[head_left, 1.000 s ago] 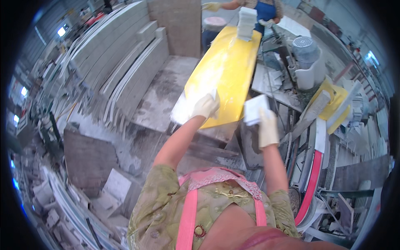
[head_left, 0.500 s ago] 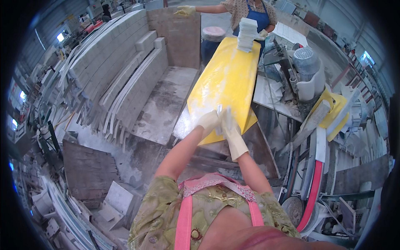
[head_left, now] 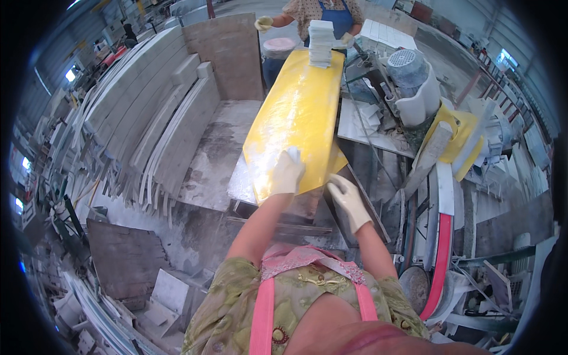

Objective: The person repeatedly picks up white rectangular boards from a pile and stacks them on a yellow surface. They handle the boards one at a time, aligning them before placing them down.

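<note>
My left hand (head_left: 287, 173), in a cream glove, is over the near end of a yellow sheet (head_left: 296, 112) that covers a long table. Its fingers are closed, with a small whitish bit at their tips that I cannot make out. My right hand (head_left: 349, 202), gloved alike, is beside the sheet's near right corner, fingers apart and holding nothing. On the sheet's far end stands a stack of white tiles (head_left: 320, 44). Behind it a person in a blue apron (head_left: 337, 21) has one gloved hand by the stack and the other held out to the left.
Long pale slabs (head_left: 183, 136) lean in rows on the left, before an upright brown board (head_left: 228, 59). To the right are a motor (head_left: 405, 68), a second yellow sheet (head_left: 452, 139) and a red-banded curved guard (head_left: 439, 266). Broken slabs (head_left: 168, 290) lie low on the left.
My hands, together over the sheet before, have separated: the right has moved right, off the sheet, and opened. The person opposite has drawn the outstretched arm in. The whole view has shifted.
</note>
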Motion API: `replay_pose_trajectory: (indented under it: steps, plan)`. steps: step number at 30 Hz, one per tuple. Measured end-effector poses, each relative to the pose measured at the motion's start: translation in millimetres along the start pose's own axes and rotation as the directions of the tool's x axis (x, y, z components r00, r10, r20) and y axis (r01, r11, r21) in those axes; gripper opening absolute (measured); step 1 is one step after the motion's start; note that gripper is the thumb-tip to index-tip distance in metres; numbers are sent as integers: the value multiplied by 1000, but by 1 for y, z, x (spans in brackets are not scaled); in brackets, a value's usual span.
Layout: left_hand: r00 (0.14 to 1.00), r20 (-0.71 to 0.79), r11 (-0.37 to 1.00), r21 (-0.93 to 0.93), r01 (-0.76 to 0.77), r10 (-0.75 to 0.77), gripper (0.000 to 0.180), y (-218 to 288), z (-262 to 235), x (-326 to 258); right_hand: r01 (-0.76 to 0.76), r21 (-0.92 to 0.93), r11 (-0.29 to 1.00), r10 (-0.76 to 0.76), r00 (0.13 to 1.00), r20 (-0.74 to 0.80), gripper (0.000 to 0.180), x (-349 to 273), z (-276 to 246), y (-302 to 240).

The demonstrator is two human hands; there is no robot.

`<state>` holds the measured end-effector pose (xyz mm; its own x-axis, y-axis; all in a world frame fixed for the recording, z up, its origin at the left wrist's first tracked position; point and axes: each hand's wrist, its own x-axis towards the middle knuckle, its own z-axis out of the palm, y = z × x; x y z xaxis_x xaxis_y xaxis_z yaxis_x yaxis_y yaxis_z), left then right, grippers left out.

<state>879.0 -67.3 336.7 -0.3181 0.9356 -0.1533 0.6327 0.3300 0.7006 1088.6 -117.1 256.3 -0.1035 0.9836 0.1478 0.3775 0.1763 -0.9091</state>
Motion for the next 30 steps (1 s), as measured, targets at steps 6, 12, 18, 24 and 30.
replay_pose_trajectory:
  steps: [6, 12, 18, 24, 30]
  plan:
    - [1000, 25, 999, -31, -10, 11, 59, -13, -9, 4, -338, -129, 932, 267, 884, -385, 44, -87, -144, 44]
    - [999, -30, 998, 51, -29, 31, 59, -9, 5, 7, -503, -94, 859, 315, 665, -678, 57, -156, -239, 52]
    - [999, -13, 997, 70, -29, 30, 62, -11, 5, 8, -570, -38, 821, 404, 627, -666, 52, -182, -265, 47]
    - [997, -2, 994, 77, -73, 73, 65, -13, 5, 12, -555, 103, 825, 484, 602, -635, 48, -179, -272, 45]
    - [999, 39, 990, 135, -32, 27, 65, -18, 7, 21, -586, 33, 809, 511, 675, -533, 48, -188, -303, 83]
